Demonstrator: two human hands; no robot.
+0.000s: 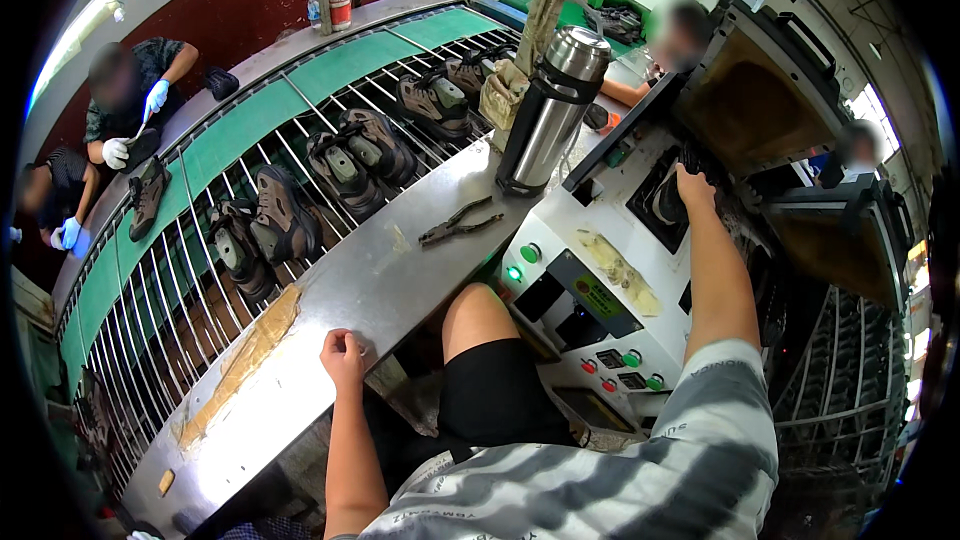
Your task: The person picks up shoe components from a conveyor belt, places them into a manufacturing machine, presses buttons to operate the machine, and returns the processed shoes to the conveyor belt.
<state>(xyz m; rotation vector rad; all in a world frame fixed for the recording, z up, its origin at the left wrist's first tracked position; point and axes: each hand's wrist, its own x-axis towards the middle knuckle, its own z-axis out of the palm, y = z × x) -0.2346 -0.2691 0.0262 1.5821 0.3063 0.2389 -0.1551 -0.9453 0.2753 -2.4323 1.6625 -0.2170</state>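
Sitting in a factory hall beside a curved conveyor rack (200, 240) carrying brown shoes (350, 160), steel desk (380, 280) running alongside. Resting left hand (343, 355) on desk edge, fingers curled shut, empty. Reaching right hand (694, 187) onto dark shoe sole (662, 202) in white press machine (600, 280), fingers pressing down, grip unclear.

Eight shoes (345, 165) (paired), one flask (553, 105), one pliers (458, 223)

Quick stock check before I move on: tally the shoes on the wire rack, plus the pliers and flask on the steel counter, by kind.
Paired shoes on the rack: 6
Single shoe by the co-worker's gloved hand: 1
Pliers: 1
Steel flask: 1
Total: 9
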